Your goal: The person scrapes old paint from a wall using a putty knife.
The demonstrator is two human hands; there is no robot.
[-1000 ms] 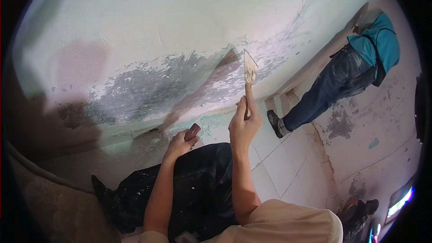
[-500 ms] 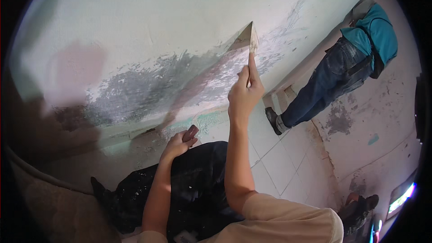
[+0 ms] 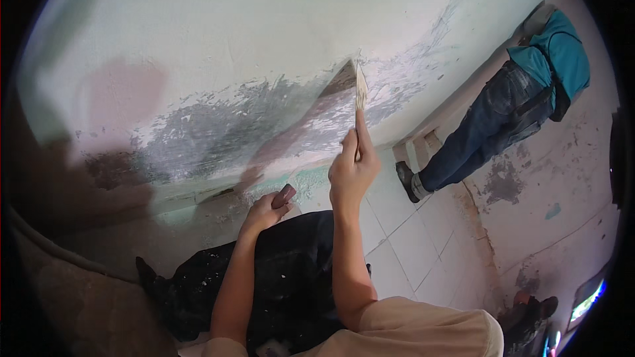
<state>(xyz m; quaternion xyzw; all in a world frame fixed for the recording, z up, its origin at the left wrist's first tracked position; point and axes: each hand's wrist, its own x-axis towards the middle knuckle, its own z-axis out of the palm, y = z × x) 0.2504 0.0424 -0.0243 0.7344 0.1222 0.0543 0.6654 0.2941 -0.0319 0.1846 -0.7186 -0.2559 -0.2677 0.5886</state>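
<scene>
A putty knife [image 3: 361, 90] is gripped by its handle in my right hand [image 3: 352, 175], pointing up. Its blade, smeared with pale filler, is seen nearly edge-on with its tip at the upper border of a rough grey patch [image 3: 211, 132] on the pale wall [image 3: 264, 20]. Whether the tip presses on the wall I cannot tell. Lower down, by my knee, my left hand [image 3: 263, 213] is closed round a reddish-brown handle [image 3: 284, 196]; what it belongs to is mostly hidden.
My dark, paint-flecked trousers [image 3: 291, 251] are below my hands. To the right a person in a teal top and jeans [image 3: 493, 109] stands by the wall on white floor tiles [image 3: 413, 248]. Another person [image 3: 529, 317] is at the lower right. A hose-like line [image 3: 66, 259] curves at lower left.
My right hand and the putty knife have moved down and slightly left, so the blade tip sits lower on the wall. My left hand keeps its hold on the handle.
</scene>
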